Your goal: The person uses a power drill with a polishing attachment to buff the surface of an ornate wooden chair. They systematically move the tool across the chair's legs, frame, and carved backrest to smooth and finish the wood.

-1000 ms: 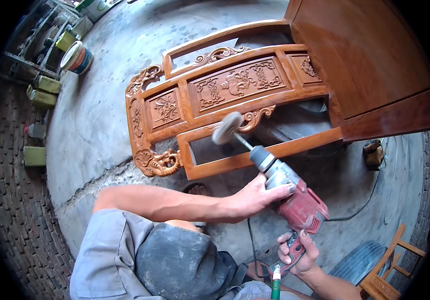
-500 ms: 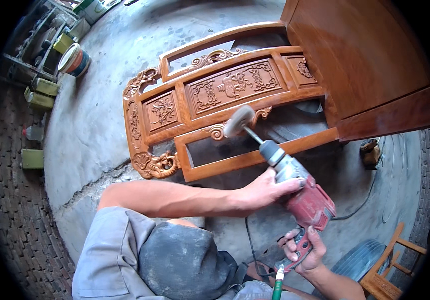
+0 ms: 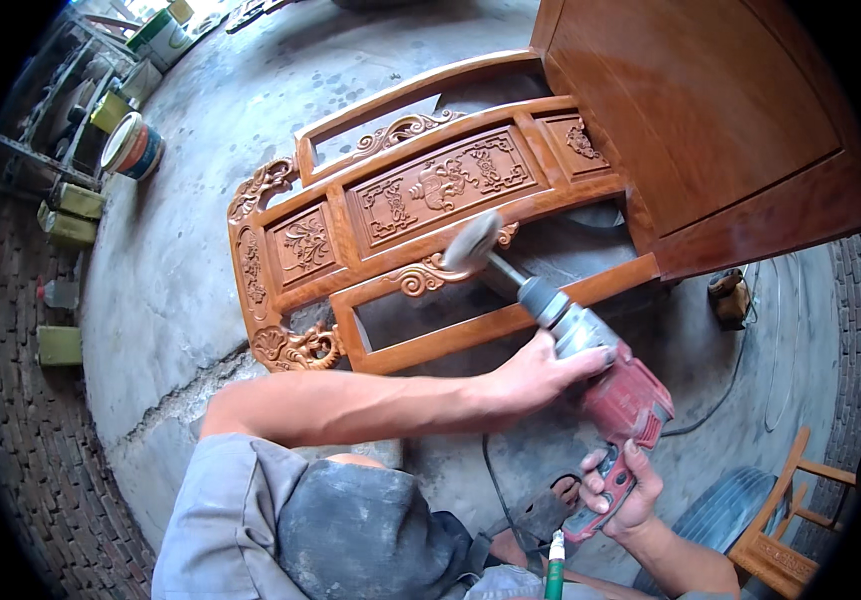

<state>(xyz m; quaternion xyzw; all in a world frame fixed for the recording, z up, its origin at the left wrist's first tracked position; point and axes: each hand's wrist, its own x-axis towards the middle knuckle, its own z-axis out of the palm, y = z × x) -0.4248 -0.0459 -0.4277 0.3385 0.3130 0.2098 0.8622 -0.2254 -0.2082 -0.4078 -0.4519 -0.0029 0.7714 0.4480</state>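
A carved orange-brown wooden furniture frame [image 3: 420, 200] lies on the concrete floor, with flower panels and scroll ornaments. I hold a red and grey electric drill [image 3: 600, 370] fitted with a round buffing wheel [image 3: 473, 243]. The wheel rests against a scroll carving under the middle panel. My left hand [image 3: 540, 372] grips the grey front body of the drill. My right hand [image 3: 622, 492] is wrapped around its red rear handle, low in the picture.
A large plain wooden panel [image 3: 710, 130] joins the frame at the upper right. Paint cans and tins [image 3: 130, 145] line a brick strip at the left. A black power cord [image 3: 730, 390], a small object [image 3: 728, 297], a tyre [image 3: 725, 510] and a wooden chair [image 3: 785, 530] lie at the right.
The buffing wheel has shifted a little to the right and upward along the scroll carving. Both hands keep the same hold on the drill.
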